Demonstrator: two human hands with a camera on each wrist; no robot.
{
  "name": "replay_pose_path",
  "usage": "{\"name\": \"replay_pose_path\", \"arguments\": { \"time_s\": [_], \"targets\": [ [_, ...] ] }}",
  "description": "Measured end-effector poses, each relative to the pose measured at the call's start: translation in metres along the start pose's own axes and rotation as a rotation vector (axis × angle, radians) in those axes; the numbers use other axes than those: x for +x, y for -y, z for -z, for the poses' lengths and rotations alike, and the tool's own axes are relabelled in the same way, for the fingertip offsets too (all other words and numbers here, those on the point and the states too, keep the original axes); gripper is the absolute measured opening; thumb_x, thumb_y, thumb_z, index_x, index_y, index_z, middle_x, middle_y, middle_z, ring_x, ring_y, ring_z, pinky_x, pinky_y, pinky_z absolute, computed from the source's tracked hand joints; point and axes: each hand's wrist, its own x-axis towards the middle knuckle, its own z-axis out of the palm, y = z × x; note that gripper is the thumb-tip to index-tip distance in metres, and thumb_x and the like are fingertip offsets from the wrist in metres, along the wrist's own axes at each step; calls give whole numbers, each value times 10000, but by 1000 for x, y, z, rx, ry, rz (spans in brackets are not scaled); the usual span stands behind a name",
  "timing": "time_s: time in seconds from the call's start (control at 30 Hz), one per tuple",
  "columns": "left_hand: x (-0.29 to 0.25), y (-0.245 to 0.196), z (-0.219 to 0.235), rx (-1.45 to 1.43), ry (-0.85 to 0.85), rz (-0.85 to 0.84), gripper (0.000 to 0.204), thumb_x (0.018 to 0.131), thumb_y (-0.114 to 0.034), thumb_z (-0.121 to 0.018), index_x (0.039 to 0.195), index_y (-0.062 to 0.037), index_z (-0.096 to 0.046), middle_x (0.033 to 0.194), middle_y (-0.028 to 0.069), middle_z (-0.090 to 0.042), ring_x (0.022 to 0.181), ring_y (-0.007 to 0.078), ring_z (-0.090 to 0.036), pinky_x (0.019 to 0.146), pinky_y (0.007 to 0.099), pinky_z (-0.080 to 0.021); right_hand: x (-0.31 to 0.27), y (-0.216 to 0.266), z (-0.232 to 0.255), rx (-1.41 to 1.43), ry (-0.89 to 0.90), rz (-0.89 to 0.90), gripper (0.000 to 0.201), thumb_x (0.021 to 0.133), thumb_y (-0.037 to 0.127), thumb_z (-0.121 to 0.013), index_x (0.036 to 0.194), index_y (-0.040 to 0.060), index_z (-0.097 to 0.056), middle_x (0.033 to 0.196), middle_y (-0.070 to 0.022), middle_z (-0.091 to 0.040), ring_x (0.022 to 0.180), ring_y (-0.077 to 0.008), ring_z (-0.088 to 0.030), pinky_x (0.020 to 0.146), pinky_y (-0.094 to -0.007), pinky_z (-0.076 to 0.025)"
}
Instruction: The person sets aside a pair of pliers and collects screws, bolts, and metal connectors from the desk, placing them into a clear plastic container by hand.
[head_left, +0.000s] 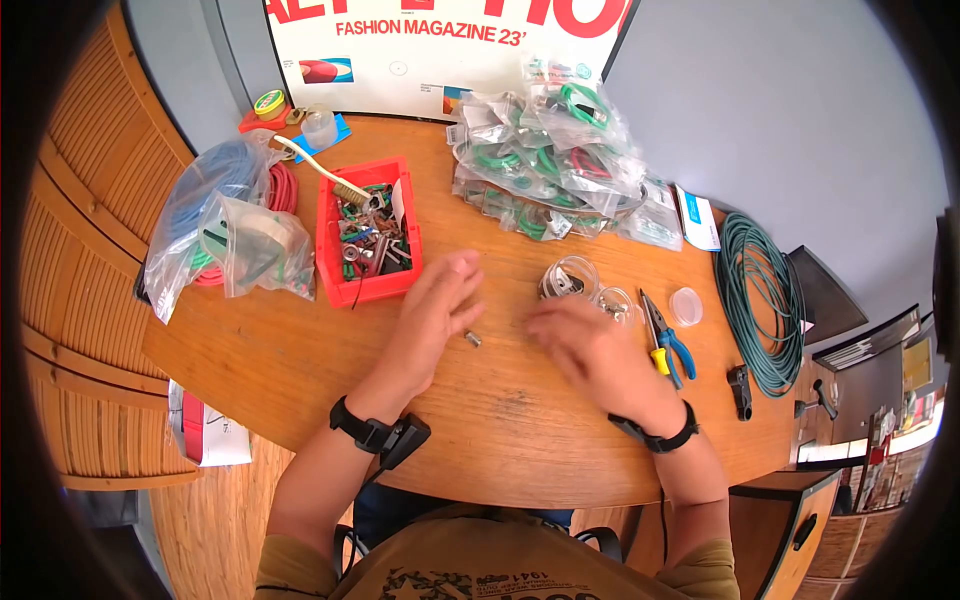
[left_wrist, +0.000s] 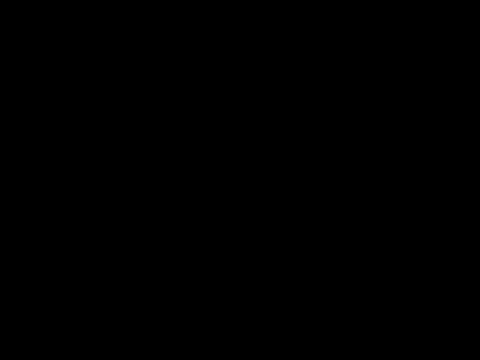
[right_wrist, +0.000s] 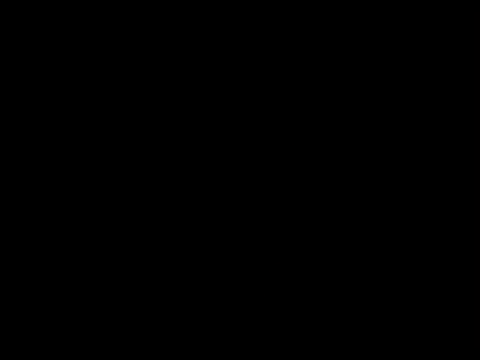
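Your left hand (head_left: 432, 305) hovers over the middle of the bench (head_left: 300, 360) with its fingers straight and loosely together, a slack, empty grip with nothing in it. Just off its fingertips, on the side toward your other hand, a small metal part (head_left: 473, 339) lies loose on the wood; it sits in the gap between your two hands, close to the left fingers but apart from them. Your right hand (head_left: 590, 350) is blurred, fingers spread flat and low over the bench, and its grip also shows nothing held, though the blur hides the fingertips. Beyond the right hand a clear coil of wire in a bag (head_left: 570, 278) rests near its knuckles, and just outside your right hand lie the pliers (head_left: 665, 340) with blue and yellow handles, beside a small clear lid (head_left: 686, 306). Beyond your left hand stands the red bin (head_left: 335, 270) of mixed small hardware, with a brush (head_left: 325, 172) lying across its far corner. Farther left are bags of blue and red cable (head_left: 215, 195); at the far edge a heap of bagged parts (head_left: 550, 165); at the right edge a green cable coil (head_left: 765, 300). Both wrist views are black and show nothing.
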Motion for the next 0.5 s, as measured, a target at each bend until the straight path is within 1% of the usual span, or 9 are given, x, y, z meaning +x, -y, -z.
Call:
{"name": "replay_pose_path", "arguments": {
  "time_s": [0.03,0.07,0.13,0.17,0.23,0.33,0.4,0.47,0.5],
  "targets": [
    [1,0,1,-16,-18,-51,615,1241,-500,-475,1663,-53,-473,1801,173,-407,1762,345,-225,1402,524,-263,-2,-1,-9,-12,112,40,391,929,-42,-747,1318,-7,-760,1429,-212,-715,1273,-420,-680,1080,-483,-584],
    [1,-2,0,-15,-17,-50,615,1241,-500,-475,1663,-53,-473,1801,173,-407,1762,345,-225,1402,524,-263,-1,4,-16,-11,110,40,391,929,-42,-747,1318,-7,-760,1429,-212,-715,1273,-420,-680,1080,-483,-584],
    [-3,-9,-1,142,-111,-193,650,1251,-516,-412,1677,-28,-470,1823,195,-368,1771,299,-190,1430,501,-158,1,14,-29,-142,213,170,488,971,23,-734,1459,12,-714,1565,-217,-637,1383,-399,-613,1127,-459,-553],
    [-4,-10,-3,143,-111,-193,650,1251,-516,-412,1677,-28,-470,1823,195,-368,1771,299,-190,1430,501,-158,-1,13,-33,-260,301,178,567,999,85,-707,1558,13,-654,1665,-216,-557,1454,-382,-555,1144,-444,-534],
    [-6,-10,-8,132,-60,-252,725,1253,-558,-329,1700,-1,-454,1852,188,-327,1780,278,-134,1435,471,-46,-2,14,-43,-282,290,175,548,1000,99,-698,1538,2,-663,1635,-211,-580,1438,-371,-569,1136,-445,-535],
    [-4,-8,-8,171,-27,-169,793,1248,-595,-276,1717,23,-438,1876,186,-284,1784,270,-84,1427,446,-7,-1,11,-41,-262,280,154,483,998,93,-690,1467,-24,-692,1563,-199,-627,1391,-355,-602,1111,-448,-544],
    [-6,-12,-11,181,-15,-139,802,1246,-604,-274,1721,23,-434,1880,181,-279,1783,269,-95,1425,442,-10,0,7,-38,-216,281,139,437,994,73,-692,1416,-39,-713,1519,-193,-651,1359,-351,-620,1094,-450,-552],
    [-6,-13,-13,191,-3,-108,812,1244,-612,-271,1725,22,-431,1884,175,-275,1781,268,-105,1422,437,-13,-2,2,-35,-149,251,123,312,973,24,-708,1272,-46,-760,1370,-190,-715,1242,-363,-678,1028,-459,-586],
    [-7,-13,-12,179,15,-91,821,1245,-614,-271,1735,29,-412,1886,174,-271,1782,271,-108,1425,439,-13,-3,0,-32,-151,250,122,312,973,24,-708,1272,-46,-760,1370,-190,-715,1242,-363,-678,1028,-459,-586]
  ]
}}
